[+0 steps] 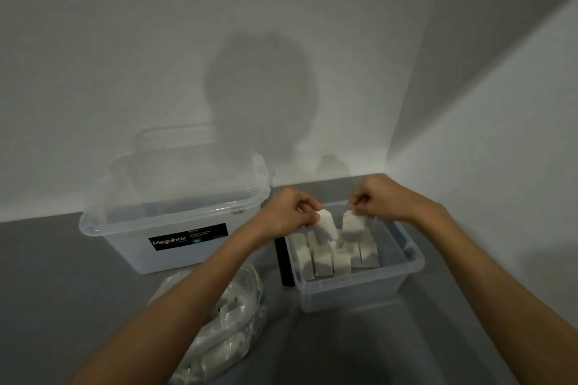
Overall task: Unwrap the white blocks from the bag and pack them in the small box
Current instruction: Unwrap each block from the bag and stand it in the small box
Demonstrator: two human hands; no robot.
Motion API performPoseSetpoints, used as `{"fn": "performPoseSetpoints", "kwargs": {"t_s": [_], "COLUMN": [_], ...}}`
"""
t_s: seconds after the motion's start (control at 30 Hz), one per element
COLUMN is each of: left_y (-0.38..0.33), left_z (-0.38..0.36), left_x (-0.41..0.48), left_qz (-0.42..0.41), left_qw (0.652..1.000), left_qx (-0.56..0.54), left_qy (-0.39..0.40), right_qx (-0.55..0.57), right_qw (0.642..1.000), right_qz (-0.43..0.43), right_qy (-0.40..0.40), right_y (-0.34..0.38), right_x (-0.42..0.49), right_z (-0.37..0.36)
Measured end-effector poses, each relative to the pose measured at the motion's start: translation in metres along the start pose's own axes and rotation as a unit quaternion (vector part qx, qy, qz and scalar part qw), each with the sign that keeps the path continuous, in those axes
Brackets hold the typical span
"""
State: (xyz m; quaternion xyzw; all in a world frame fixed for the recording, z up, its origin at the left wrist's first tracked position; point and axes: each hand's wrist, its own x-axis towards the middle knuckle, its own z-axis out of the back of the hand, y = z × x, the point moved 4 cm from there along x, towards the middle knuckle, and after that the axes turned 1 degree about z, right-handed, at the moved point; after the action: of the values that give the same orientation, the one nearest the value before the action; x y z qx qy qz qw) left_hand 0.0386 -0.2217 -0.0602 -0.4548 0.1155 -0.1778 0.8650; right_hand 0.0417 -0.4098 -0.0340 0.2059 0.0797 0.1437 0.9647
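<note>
Both hands hover over the small clear box on the right of the grey surface. My left hand pinches one white block by its top. My right hand pinches a second white block the same way. The two held blocks hang side by side just above several white blocks standing upright in rows inside the box. A clear plastic bag holding more white blocks lies crumpled at the lower left, under my left forearm.
A larger clear box with a black Megabox label stands at the back left, a lid propped behind it. A black object stands against the small box's left wall. White walls meet in a corner behind the boxes.
</note>
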Motion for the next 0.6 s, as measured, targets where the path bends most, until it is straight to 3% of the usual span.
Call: {"fn": "performPoseSetpoints", "kwargs": {"t_s": [0.27, 0.6], "left_y": [0.008, 0.018], "left_z": [-0.037, -0.045], "left_x": [0.020, 0.020], "left_qz": [-0.024, -0.020], "left_qw": [0.995, 0.995], "left_qx": [0.088, 0.085], "left_qy": [0.038, 0.052], "right_qx": [-0.103, -0.108], "right_qw": [0.983, 0.981], "right_qz": [-0.094, -0.117], "right_qy": [0.121, 0.107], "right_y": [-0.055, -0.068], "right_x": [0.025, 0.033], "right_z": [-0.075, -0.104]}}
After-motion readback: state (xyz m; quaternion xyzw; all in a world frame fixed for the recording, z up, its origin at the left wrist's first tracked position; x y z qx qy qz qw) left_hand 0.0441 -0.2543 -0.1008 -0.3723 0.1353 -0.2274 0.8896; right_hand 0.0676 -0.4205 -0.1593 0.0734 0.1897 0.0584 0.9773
